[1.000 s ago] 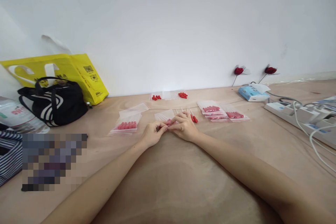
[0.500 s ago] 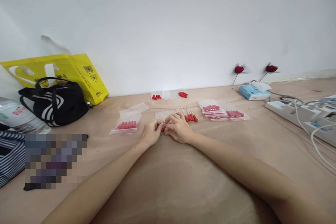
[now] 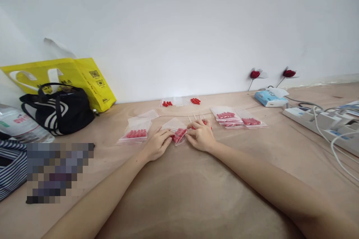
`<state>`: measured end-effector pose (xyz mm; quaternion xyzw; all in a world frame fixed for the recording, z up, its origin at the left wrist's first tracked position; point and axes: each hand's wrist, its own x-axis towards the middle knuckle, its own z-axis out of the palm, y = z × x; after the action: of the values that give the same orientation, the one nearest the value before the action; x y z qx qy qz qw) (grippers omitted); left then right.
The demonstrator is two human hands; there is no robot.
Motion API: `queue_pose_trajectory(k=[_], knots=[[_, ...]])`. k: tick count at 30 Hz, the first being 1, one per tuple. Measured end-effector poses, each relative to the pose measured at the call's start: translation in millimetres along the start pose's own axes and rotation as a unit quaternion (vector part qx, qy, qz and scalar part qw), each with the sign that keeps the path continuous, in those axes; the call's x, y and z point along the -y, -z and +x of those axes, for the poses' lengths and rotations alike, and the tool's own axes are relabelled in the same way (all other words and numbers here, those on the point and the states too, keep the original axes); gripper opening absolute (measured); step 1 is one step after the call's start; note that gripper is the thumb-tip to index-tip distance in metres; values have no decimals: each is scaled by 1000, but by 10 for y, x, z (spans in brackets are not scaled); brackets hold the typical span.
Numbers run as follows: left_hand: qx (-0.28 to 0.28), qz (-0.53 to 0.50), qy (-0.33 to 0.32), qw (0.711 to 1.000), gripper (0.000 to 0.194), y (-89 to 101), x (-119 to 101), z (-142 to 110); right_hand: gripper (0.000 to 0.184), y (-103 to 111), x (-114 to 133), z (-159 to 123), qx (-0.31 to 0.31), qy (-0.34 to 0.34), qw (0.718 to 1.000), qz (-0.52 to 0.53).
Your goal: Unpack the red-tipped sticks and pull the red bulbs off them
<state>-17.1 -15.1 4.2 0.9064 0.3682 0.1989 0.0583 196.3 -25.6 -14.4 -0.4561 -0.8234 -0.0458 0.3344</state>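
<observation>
A small clear zip bag (image 3: 176, 130) with several red-tipped sticks in it lies between my hands on the tan table (image 3: 179, 194). My left hand (image 3: 157, 144) rests flat beside it, fingers stretched out and fingertips touching the bag's left edge. My right hand (image 3: 201, 135) sits just right of the bag with fingers curled down over loose red-tipped sticks (image 3: 199, 118); what they grip is hidden. A filled bag (image 3: 135, 133) lies to the left, and a pile of filled bags (image 3: 237, 118) lies to the right.
A black handbag (image 3: 57, 109) and a yellow bag (image 3: 67, 74) stand at the back left. Loose red pieces in clear bags (image 3: 181, 101) lie by the wall. A tissue pack (image 3: 269, 98), a power strip (image 3: 319, 123) with cables and two red flowers (image 3: 271, 74) are at the right.
My hands have come apart: the left hand has flattened beside the bag, and the right hand has shifted right onto the loose sticks. The bag with red sticks now shows between them.
</observation>
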Motion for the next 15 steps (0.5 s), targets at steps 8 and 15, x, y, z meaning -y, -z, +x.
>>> queue_pose_trajectory(k=[8, 15], knots=[[-17, -45, -25, 999, 22, 42, -119, -32, 10, 40, -11, -17, 33, -33, 999, -3], [-13, -69, -14, 997, 24, 21, -101, -28, 15, -4, -27, 34, 91, 26, 981, 171]])
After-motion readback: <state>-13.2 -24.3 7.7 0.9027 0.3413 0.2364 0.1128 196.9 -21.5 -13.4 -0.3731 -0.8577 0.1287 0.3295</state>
